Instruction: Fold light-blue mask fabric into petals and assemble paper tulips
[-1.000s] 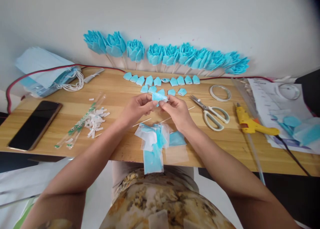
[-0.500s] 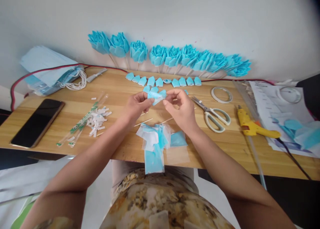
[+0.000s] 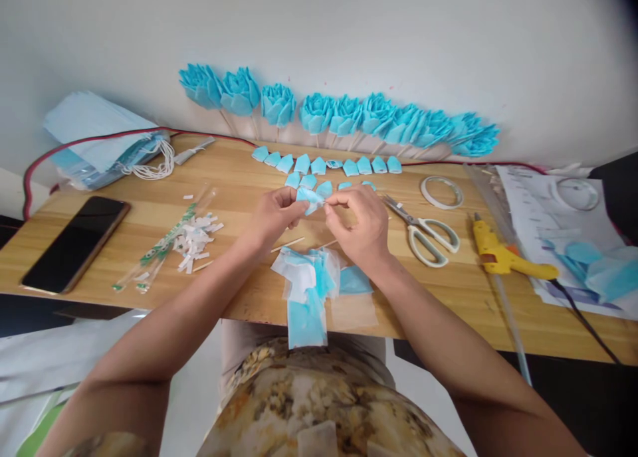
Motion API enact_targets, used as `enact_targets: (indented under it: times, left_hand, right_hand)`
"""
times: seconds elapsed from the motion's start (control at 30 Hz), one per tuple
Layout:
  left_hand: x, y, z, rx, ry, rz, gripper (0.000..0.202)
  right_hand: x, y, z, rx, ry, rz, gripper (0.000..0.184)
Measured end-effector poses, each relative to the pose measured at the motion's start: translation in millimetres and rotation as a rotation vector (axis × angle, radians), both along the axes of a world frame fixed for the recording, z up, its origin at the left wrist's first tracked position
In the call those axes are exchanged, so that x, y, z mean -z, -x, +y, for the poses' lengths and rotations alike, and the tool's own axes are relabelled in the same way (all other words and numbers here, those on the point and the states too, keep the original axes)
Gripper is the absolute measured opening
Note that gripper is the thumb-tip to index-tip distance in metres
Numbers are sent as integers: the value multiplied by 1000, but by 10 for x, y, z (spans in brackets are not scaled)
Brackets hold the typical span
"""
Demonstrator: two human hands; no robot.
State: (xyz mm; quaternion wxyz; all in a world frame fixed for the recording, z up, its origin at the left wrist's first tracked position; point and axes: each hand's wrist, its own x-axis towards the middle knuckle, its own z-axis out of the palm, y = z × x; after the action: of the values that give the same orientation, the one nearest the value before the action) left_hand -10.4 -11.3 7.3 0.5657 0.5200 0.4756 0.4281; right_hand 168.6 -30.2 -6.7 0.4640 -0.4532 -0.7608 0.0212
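My left hand point(image 3: 280, 210) pinches a small folded piece of light-blue fabric point(image 3: 310, 198) between thumb and fingers, above the middle of the table. At the right edge of the same piece, my right hand point(image 3: 359, 219) closes thumb and forefinger on its tip. Folded blue petals point(image 3: 318, 165) lie in rows just beyond my hands. Below them, towards my body, is a loose pile of blue and white fabric pieces point(image 3: 308, 311), partly hanging over the table edge. Thin wooden sticks point(image 3: 288, 244) lie between the pile and my hands.
Several blue fabric flowers point(image 3: 278, 105) on sticks lean against the wall. Scissors point(image 3: 423, 234), a tape roll point(image 3: 441, 192) and a yellow glue gun point(image 3: 506, 251) lie right. Left are white scraps point(image 3: 194, 239), a phone point(image 3: 76, 244) and stacked masks point(image 3: 100, 135). A red-black cable point(image 3: 209, 131) runs behind.
My right hand has shifted slightly left and down, its fingers drawn closer together at the fabric's edge. Petals behind it show more. The fabric piece looks narrower at its right end.
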Motion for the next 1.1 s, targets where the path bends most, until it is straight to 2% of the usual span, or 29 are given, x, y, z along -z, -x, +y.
enact_targets:
  times: [0.1,0.17,0.33,0.43,0.53,0.6,0.77,0.87,0.93,1.1]
  left_hand:
    - [-1,8,1,-2,11,10,21]
    - [-6,9,1,-4,13,13,20]
    - [-18,5,2,1,6,6,19]
    - [-17,5,6,4,6,9,20]
    - [-13,5,7,-3,12,8,20]
    - [-16,1,3,-7,17,7,19]
    - [-37,-19,-10,-9,30,20,17]
    - [-32,-29,-11,-12,26,43,18]
    - [-21,-31,-10,-19,12,67,19]
    - [-8,-32,-8,-29,-12,98,21]
  right_hand:
    - [-18,14,-20,-11,-4,30,10]
    - [-38,23,-26,-9,51,115,10]
    - [-53,28,15,1,426,482,7]
    - [-18,25,52,-34,539,628,12]
    - [0,29,56,-44,558,667,12]
    - [-11,36,38,-23,531,621,10]
    - [-36,53,-11,50,335,395,3]
    - [-29,56,-17,55,278,354,4]
    - [-25,55,-10,48,309,407,4]
    - [-2,41,43,-17,496,640,9]
